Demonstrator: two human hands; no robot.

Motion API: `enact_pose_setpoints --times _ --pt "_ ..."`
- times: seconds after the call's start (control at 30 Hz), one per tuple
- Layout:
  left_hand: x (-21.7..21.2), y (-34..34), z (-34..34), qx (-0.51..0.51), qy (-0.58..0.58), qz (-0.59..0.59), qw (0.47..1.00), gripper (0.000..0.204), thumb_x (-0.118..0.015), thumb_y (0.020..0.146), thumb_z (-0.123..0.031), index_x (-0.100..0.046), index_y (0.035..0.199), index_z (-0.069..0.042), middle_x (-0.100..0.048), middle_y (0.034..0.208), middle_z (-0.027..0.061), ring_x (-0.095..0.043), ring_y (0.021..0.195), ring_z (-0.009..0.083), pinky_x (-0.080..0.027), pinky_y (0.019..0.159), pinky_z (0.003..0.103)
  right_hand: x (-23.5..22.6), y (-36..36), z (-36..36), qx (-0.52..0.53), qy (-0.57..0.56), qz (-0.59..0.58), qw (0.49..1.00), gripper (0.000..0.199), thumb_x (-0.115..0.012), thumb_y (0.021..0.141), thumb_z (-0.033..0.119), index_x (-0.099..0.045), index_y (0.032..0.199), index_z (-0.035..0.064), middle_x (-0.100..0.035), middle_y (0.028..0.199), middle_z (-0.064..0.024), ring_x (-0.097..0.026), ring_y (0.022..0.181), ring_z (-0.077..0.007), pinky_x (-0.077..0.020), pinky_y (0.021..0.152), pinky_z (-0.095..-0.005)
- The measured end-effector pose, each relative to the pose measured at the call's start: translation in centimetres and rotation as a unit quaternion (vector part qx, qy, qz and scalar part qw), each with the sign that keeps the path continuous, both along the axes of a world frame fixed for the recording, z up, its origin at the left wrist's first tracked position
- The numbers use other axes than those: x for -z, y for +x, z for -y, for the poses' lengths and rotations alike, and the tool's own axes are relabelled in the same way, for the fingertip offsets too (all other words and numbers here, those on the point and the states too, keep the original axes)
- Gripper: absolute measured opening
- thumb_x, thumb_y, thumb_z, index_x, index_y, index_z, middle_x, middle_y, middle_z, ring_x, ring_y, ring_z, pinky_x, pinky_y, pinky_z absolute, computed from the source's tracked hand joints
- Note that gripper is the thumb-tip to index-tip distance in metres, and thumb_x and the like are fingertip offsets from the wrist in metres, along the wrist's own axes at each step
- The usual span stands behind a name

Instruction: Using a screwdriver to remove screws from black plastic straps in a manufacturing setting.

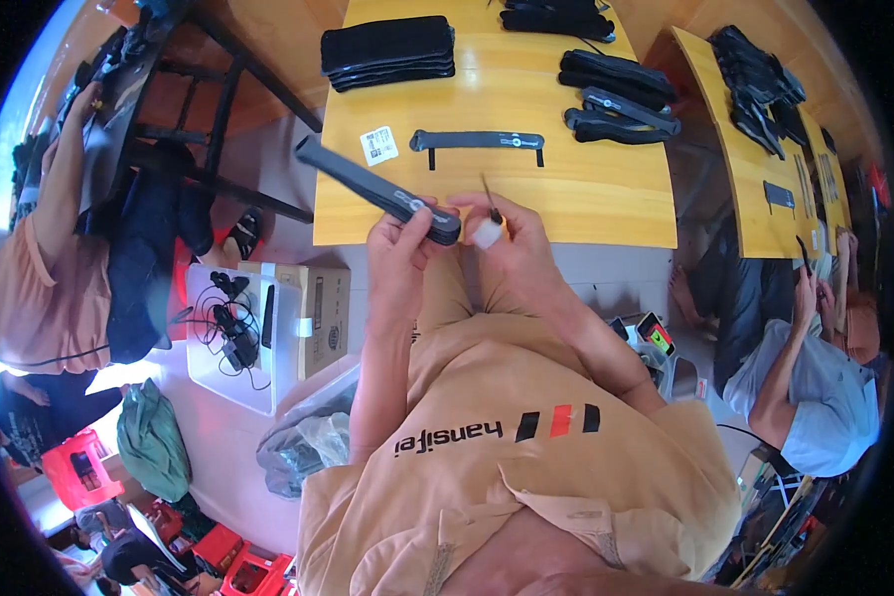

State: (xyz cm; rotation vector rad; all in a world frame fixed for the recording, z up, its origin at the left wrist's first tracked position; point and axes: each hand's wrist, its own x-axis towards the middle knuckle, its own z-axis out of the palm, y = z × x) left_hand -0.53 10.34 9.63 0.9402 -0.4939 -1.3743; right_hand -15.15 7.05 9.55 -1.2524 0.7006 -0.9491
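Note:
My left hand is closed around the near end of a long dark grey padded strip with pale printing. The strip slants up to the left, its far end over the table's left edge. Close beside it, my right hand pinches a small white piece with a thin brown stick; its exact kind is too blurred to tell. Both hands are at the near edge of the yellow wooden table. A similar dark strip with two black tabs lies flat beyond them, next to a white printed label.
A stack of black padded pieces stands at the table's far left, more dark strips at its right. On the floor to the left are a white bin with black cables and a cardboard box. People work at both sides.

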Motion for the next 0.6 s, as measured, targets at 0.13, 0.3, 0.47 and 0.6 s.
enact_pose_setpoints --times 0.13,0.3,0.47,0.6 --pt "-0.8 1.7 -0.3 -0.006 -0.016 -0.016 1.0 0.02 -0.051 0.088 -0.015 -0.053 0.099 0.002 -0.063 0.087 0.0163 -0.065 0.074 0.0201 -0.055 0.062 0.026 -2.7 -1.5 -0.3 -0.032 0.052 0.008 0.998 0.029 -0.045 0.088 0.01 -0.052 0.115 0.0029 -0.044 0.072 0.0029 -0.042 0.059 -0.0048 -0.0343 0.054 -0.0178" --pt "-1.5 2.1 -0.7 -0.003 -0.03 -0.035 0.999 0.016 -0.053 0.087 -0.011 -0.053 0.097 0.002 -0.064 0.083 0.0158 -0.064 0.068 0.0182 -0.055 0.061 0.025 -2.5 -2.2 -0.8 -0.077 -0.079 -0.104 0.988 0.028 -0.042 0.088 0.007 -0.051 0.114 0.004 -0.047 0.074 -0.0009 -0.045 0.059 -0.0068 -0.0367 0.055 -0.0195" --pt "-1.8 2.0 -1.2 -0.026 -0.046 0.001 0.999 0.015 -0.055 0.086 -0.01 -0.055 0.095 0.002 -0.064 0.083 0.0164 -0.064 0.068 0.0167 -0.054 0.059 0.025 -2.4 -2.0 -1.3 -0.047 -0.272 -0.173 0.946 0.033 -0.048 0.078 -0.002 -0.053 0.11 0.0069 -0.054 0.086 -0.0102 -0.057 0.075 -0.0255 -0.0451 0.064 -0.031" --pt "-1.8 2.3 -1.4 -0.044 -0.064 0.047 0.996 0.015 -0.058 0.083 -0.008 -0.055 0.095 0.001 -0.064 0.082 0.0159 -0.064 0.068 0.0146 -0.053 0.06 0.024 -3.6 -1.6 -1.6 -0.048 -0.279 -0.205 0.937 0.04 -0.049 0.075 -0.005 -0.054 0.112 0.009 -0.055 0.089 -0.0123 -0.056 0.081 -0.0311 -0.0458 0.068 -0.0346"
